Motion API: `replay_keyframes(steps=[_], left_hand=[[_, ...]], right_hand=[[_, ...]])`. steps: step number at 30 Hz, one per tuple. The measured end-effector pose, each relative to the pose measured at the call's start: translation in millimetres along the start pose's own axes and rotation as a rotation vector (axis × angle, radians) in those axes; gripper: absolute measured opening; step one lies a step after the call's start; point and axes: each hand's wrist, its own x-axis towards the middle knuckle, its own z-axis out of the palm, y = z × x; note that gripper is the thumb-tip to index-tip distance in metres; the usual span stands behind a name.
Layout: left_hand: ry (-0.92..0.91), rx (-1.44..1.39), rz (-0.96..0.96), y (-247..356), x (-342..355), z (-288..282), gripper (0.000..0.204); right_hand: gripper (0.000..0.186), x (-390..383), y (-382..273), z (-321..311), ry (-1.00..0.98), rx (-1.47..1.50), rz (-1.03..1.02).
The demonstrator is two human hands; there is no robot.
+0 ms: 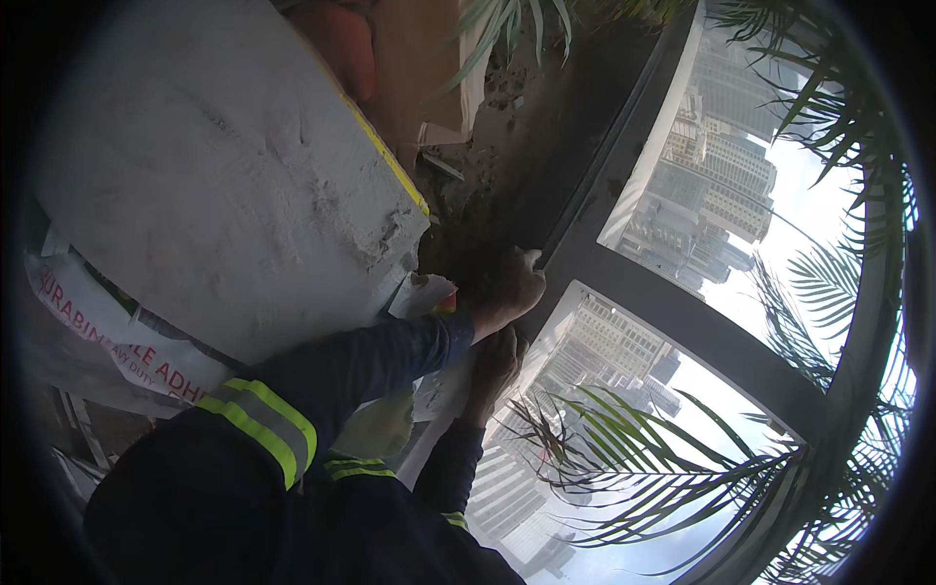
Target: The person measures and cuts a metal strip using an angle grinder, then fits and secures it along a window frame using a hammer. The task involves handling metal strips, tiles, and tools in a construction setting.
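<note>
My left hand (514, 289) is closed in a fist beside the grey window frame (575, 255), low along its edge. Whatever its fingers grip is hidden. Just below it, my right hand (495, 369) has bent fingers close to the frame around the lower pane; the left wrist partly covers it, and its contents cannot be made out. Next to the left wrist is a torn whitish piece with a red and yellow edge (447, 300). Dark sleeves with reflective yellow bands cover both forearms.
A large, dusty grey slab-like surface (224, 175) with a yellow edge fills the left. Under it lies a white printed bag (122, 336). A reddish-brown rounded object (341, 49) and cardboard (414, 63) stand at the top. Palm fronds (663, 468) overlap the window panes.
</note>
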Motion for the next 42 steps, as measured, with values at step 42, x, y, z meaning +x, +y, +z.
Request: replay_keyframes(steps=[42], left_hand=[[-0.171, 0.497, 0.012, -11.3, 62.7, 18.4, 0.030]], right_hand=[[0.057, -53.4, -6.2, 6.8, -0.025, 0.355, 0.326]])
